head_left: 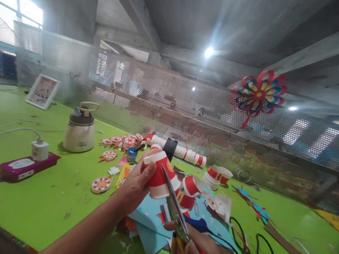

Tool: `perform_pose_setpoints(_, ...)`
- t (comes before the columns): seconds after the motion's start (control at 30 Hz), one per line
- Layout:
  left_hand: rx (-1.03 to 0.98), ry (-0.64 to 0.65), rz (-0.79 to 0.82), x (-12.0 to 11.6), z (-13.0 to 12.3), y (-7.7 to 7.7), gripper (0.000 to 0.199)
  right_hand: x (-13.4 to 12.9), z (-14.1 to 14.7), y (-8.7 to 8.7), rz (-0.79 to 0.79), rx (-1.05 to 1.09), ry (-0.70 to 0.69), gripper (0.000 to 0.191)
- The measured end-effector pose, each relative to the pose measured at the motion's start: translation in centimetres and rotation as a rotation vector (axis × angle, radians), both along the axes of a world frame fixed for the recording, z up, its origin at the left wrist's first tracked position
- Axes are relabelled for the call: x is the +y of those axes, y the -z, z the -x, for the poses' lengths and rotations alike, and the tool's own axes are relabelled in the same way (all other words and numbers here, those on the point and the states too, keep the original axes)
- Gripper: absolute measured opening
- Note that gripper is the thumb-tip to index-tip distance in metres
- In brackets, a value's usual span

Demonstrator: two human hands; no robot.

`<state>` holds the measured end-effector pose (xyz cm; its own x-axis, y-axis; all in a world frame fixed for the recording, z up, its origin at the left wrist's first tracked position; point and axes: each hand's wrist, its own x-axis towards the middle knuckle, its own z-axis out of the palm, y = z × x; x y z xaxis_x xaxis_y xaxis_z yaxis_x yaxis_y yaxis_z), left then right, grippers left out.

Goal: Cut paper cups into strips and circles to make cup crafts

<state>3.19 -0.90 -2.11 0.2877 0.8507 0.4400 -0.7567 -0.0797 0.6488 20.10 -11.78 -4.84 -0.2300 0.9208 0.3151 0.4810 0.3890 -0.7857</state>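
Head view gives me everything I have to go on: the red-and-white cup [157, 177] is held up over the blue sheets [153, 216] on the green bench [69, 201]. On the left hand [139, 179], the grip is closed around the cup's side, thumb pressed to the near wall. On the right hand [199, 252], the grip is wrapped around the handles of the scissors [177, 211], whose blades cross my view of the cup; I cannot tell whether they touch it. I judge the cup to be paper: very light, mildly stiff along its rims, softer mid-wall, slightly slick and easily dented. I would take hold near a rim with gentle, spread pressure, keeping fingers clear of the blades. The scissors should feel heavier and rigid, best held by their handles. Cut cup pieces [192, 186] lie just beside.
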Motion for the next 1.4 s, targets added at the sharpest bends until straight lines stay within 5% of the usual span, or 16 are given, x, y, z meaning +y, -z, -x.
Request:
perform_pose_setpoints(0.3,0.020,0.022,-0.013,0.0,0.0,0.1,0.051,0.1,-0.7,-0.5,-0.012,-0.115,-0.016,0.057)
perform_pose_setpoints(0.87,0.016,0.032,0.006,-0.2,-0.5,0.6,0.061,0.3,-0.4,0.0,0.002,-0.056,-0.007,0.062)
perform_pose_setpoints(1.17,0.027,0.025,-0.004,-0.3,-0.7,0.6,0.056,-0.2,-0.1,-0.9,-0.198,-0.209,0.109,0.051)
perform_pose_setpoints(1.4,0.143,0.032,-0.009,0.7,1.4,-0.2,0.048,0.2,-0.6,-1.7,-0.219,-0.210,0.031,0.051)
